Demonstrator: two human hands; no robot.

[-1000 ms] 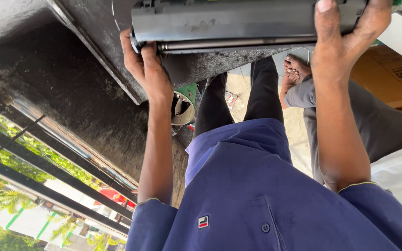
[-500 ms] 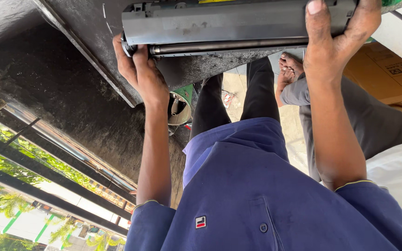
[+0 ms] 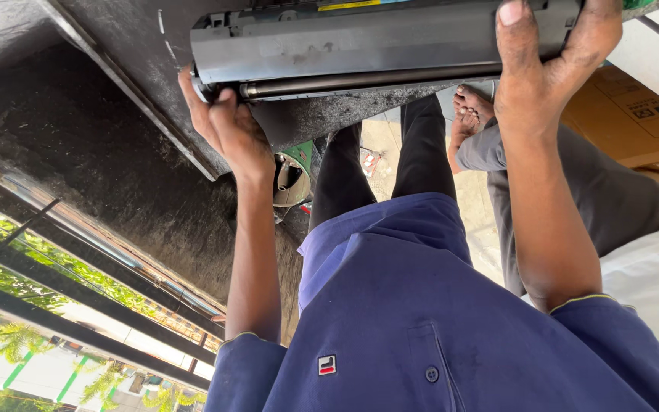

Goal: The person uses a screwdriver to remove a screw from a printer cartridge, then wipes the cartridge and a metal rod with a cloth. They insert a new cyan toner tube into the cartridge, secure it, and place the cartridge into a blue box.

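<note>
head camera looks down on a long dark grey toner cartridge (image 3: 379,42) held crosswise at the top of the view, with a metal roller (image 3: 360,78) running along its near edge and a yellow label strip at its upper edge. the left hand (image 3: 226,126) is clamped on the cartridge's left end, fingers curled up around the end cap and the tip of the roller, thumb pressed against the near edge. the right hand (image 3: 547,65) grips the cartridge's right end, thumb laid flat over the grey face and the other fingers wrapped round the far side, so both hands are closed on the one part and set well apart, one at each end.

behind the cartridge lies a dark, grimy slab surface (image 3: 93,145) with a pale edge running diagonally. below the cartridge stand the person's legs in black trousers (image 3: 387,164), and nearer the camera a navy polo shirt (image 3: 436,320) with buttons. just below the cartridge's left half, beside the left forearm, sits a small round container (image 3: 291,179) against something green. right of the cartridge's right end a second person's bare foot (image 3: 470,111) and grey trouser leg (image 3: 596,198) show, with a brown cardboard box (image 3: 638,114) beyond. far below left of the cartridge, black railing bars (image 3: 55,305) cross green foliage.
</note>
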